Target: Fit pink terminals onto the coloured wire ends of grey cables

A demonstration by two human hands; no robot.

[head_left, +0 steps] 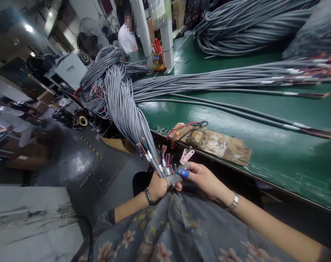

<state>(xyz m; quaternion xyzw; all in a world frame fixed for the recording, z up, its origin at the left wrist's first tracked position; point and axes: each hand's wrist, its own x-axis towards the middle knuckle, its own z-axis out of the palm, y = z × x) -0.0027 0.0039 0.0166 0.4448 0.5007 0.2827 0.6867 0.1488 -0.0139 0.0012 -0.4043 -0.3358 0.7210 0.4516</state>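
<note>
Low in front of my lap, my left hand (pixel 159 185) is closed around the ends of several grey cables (pixel 154 162). White sleeves (pixel 160 168) and thin coloured wires (pixel 164 152) stick up above that grip. My right hand (pixel 202 178) meets it from the right, thumb and forefinger pinched by the wire ends; what lies between them is hidden. A blue cover (pixel 183 173) wraps one of its digits, and grey covers sit on other fingers. Just above the right fingers shows a pink two-armed piece (pixel 186 156); whether they hold it I cannot tell.
A thick grey cable bundle (pixel 119 91) drapes over the corner of the green bench (pixel 250 109). More cables (pixel 209 78) stretch along it, with a large coil (pixel 250 29) behind. A worn wooden block (pixel 217 143) lies at the near edge. A person (pixel 127 36) is beyond the post (pixel 167 43).
</note>
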